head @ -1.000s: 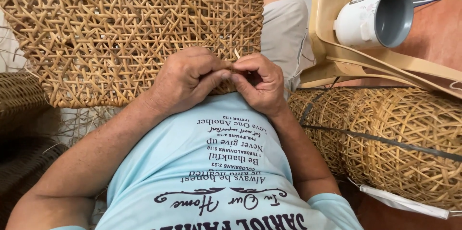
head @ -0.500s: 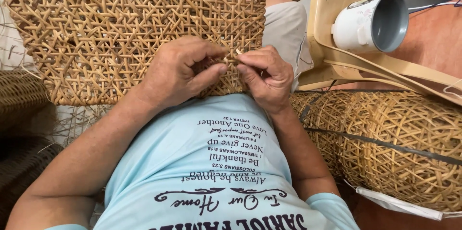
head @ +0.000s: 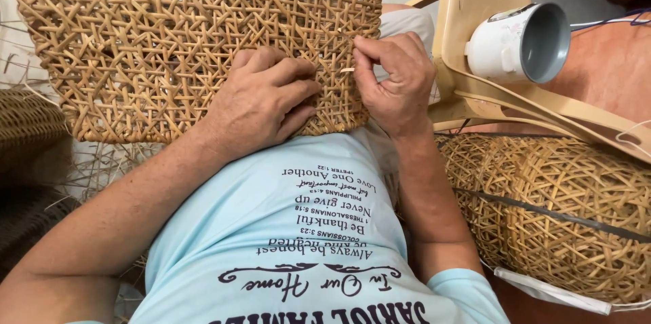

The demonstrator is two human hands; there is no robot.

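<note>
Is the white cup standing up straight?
No, the white cup lies tipped on its side on the tan plastic chair, with its grey open mouth facing the right.

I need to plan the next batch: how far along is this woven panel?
Most of the open-weave rattan panel looks woven. In hand: the left hand presses its lower edge while the right hand pinches a loose strip end there. That end remains untucked; the rest of the edge is hidden.

Both hands (head: 261,103) (head: 397,83) close together, fingers curled
</note>
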